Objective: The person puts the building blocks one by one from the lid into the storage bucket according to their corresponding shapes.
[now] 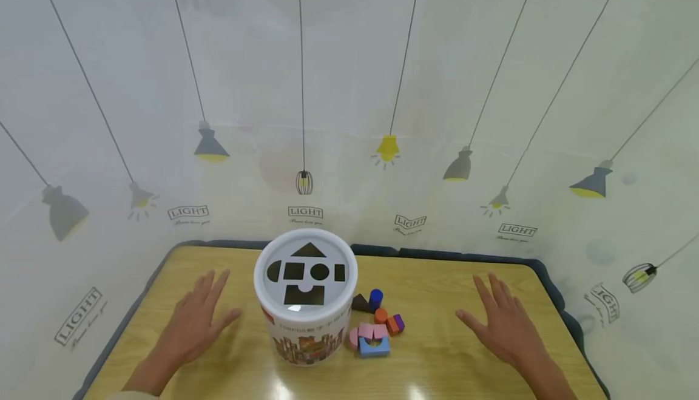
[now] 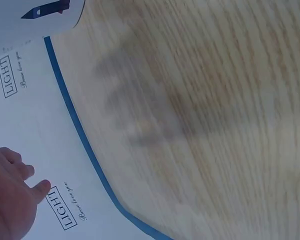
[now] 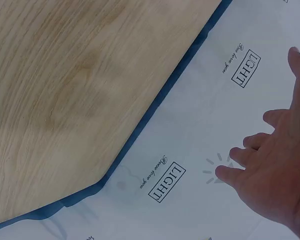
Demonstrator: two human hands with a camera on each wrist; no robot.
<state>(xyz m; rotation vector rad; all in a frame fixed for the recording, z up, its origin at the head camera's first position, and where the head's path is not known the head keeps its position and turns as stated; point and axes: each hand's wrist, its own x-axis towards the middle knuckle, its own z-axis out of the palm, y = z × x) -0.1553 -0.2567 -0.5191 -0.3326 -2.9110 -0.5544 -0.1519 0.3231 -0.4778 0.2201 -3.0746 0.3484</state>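
Observation:
Over the table's left side my left hand is held with fingers extended, holding nothing. My right hand is spread likewise over the right side, thumb apart and palm free. Between them, nearer the left hand, stands a white printed bucket whose lid has several shaped holes. Toy blocks lie against its right side: a blue block with a curved notch, pink blocks, a blue cylinder, a dark triangle, a red-orange round block and an orange block beside a purple one.
The wood-grain table has a dark blue border. Beyond it and at both sides rises a pale covering printed with hanging lamps and the word LIGHT.

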